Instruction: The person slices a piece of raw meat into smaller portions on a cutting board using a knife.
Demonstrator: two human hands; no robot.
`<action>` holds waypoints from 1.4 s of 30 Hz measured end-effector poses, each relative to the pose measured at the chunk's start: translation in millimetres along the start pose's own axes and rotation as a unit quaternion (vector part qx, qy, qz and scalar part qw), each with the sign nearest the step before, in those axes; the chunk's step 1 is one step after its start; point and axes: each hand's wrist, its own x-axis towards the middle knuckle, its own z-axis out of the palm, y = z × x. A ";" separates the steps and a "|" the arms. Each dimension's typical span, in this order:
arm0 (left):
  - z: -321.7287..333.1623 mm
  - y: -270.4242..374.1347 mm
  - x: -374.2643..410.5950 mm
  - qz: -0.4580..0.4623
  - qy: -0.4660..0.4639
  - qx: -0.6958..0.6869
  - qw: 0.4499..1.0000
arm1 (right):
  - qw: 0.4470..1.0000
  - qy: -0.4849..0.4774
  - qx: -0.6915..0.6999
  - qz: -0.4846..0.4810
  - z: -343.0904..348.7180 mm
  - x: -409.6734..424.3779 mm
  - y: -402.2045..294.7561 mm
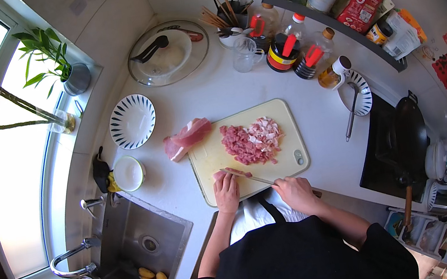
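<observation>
A pale yellow cutting board (205, 159) lies on the white counter in front of me. My left hand (227, 193) presses a small piece of raw meat (219, 175) onto the board's near left part. My right hand (294, 191) grips a kitchen knife (257, 179), whose blade runs left beside my left fingertips, with a bit of meat against it. Farther up the board is a pile of diced red meat (238, 144), touching a pile of diced paler, fatty meat (265, 133). A larger raw meat piece (188, 138) overlaps the board's upper left edge onto the counter.
A patterned bowl (133, 121) and a smaller white bowl (129, 174) stand left. The steel sink (134, 235) holds several yellow potatoes (153, 278). Bottles (315, 56) and a glass lid (172, 78) are at the back. A wok (410, 137) sits on the black hob at right.
</observation>
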 end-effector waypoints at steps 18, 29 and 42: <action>5.5 -0.8 -2.5 -0.012 -0.004 0.014 1.000 | 0.999 -0.026 -0.024 -0.002 40.7 17.5 21.3; -3.2 0.5 2.1 -0.025 0.000 -0.014 1.000 | 1.000 -0.020 0.013 0.018 36.9 45.4 23.8; 1.1 -0.8 -1.4 -0.016 0.001 -0.014 1.000 | 0.999 0.031 0.024 -0.004 3.6 7.8 3.0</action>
